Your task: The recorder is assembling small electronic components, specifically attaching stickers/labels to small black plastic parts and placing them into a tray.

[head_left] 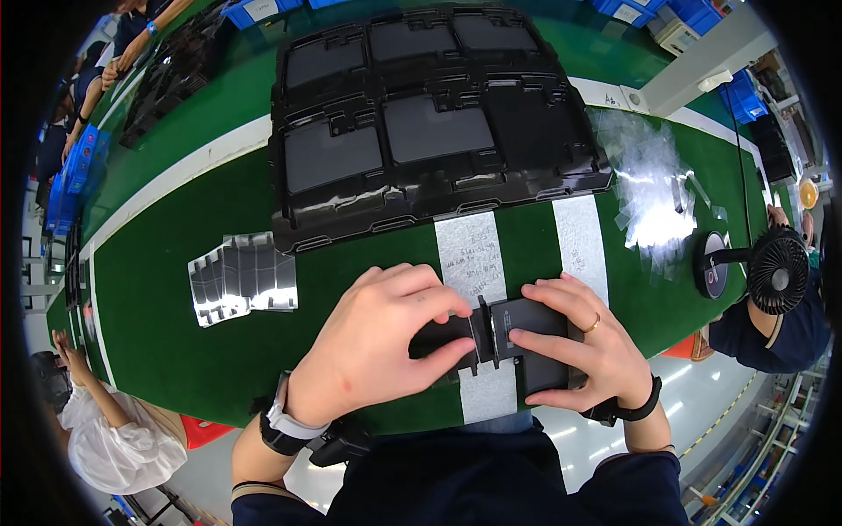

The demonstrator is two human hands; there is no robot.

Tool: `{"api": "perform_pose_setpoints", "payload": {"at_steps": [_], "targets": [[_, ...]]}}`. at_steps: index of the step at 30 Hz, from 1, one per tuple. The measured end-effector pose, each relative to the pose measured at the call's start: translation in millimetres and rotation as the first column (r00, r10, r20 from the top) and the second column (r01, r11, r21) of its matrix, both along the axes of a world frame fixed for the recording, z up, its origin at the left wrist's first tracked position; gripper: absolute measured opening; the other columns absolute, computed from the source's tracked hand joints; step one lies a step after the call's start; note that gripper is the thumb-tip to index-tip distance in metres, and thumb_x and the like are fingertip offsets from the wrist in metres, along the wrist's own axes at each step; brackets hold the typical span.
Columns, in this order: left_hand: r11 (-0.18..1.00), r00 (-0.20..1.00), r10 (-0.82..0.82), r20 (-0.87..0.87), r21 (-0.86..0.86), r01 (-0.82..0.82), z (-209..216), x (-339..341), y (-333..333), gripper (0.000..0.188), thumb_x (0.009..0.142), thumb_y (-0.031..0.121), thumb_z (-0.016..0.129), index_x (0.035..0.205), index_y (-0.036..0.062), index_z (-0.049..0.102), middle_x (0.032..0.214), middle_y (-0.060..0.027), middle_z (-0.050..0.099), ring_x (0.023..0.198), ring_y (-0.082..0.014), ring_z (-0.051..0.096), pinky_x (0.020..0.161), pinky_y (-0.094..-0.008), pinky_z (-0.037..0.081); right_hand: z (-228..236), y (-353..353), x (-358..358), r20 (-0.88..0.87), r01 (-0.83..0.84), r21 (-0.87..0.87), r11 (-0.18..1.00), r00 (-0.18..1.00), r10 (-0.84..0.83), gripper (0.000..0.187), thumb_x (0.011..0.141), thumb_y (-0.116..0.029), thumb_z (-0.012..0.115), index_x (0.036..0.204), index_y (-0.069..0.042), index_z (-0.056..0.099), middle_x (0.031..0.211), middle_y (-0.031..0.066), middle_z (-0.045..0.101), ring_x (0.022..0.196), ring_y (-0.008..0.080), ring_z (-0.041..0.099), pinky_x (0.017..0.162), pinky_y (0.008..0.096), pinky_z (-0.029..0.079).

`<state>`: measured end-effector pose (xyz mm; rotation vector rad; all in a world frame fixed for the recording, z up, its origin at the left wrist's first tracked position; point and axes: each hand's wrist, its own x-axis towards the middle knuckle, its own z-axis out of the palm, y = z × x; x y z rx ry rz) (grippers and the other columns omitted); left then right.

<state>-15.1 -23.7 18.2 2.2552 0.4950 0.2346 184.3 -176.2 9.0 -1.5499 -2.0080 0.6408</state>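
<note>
Flat matte-black notched panel [531,319], small pale marking.
Three o'clock from our left hand [375,337], fingertips slightly parted, hold unclear; our right hand [605,352] spreads across it.

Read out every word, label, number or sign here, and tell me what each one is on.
White strips: handwriting, too unclear to quote.
Black part under the right hand: print too small.
Blue bins: labels too small.
White border: handwritten mark, unclear.
Fan base: mark too small.
</note>
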Motion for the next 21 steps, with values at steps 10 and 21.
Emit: {"api": "perform_pose_setpoints", "payload": {"at_steps": [10,21], "targets": [[1.0,1.0,0.009,-0.008,0.009,-0.009,-5.2,1.0,-4.5,0.032,0.061,0.016,0.077,0.09,0.0132,0.063,0.068,0.0032,0.051,0.065,-0.0138,0.053,0.065,-0.0281,0.038,2.9,1.7,-1.1,0.04,-0.029,-0.042,0.999,0.999,0.031,0.057,0.055,-0.034,0.075,0.107,-0.014,0.064,0.125,0.017,0.046,0.113,0.0356,0.045,0.099,0.0501,0.032],[1.0,1.0,0.016,-0.018,0.011,-0.016,-6.2,2.1,-4.8,0.032,0.06,0.016,0.077,0.089,0.0135,0.063,0.068,0.0037,0.051,0.065,-0.0137,0.052,0.063,-0.0281,0.037,5.1,2.3,-2.1,0.071,-0.036,-0.047,0.998,0.997,0.039,0.056,0.056,-0.033,0.074,0.109,-0.015,0.063,0.126,0.0156,0.045,0.114,0.0347,0.044,0.098,0.0497,0.033]]}}
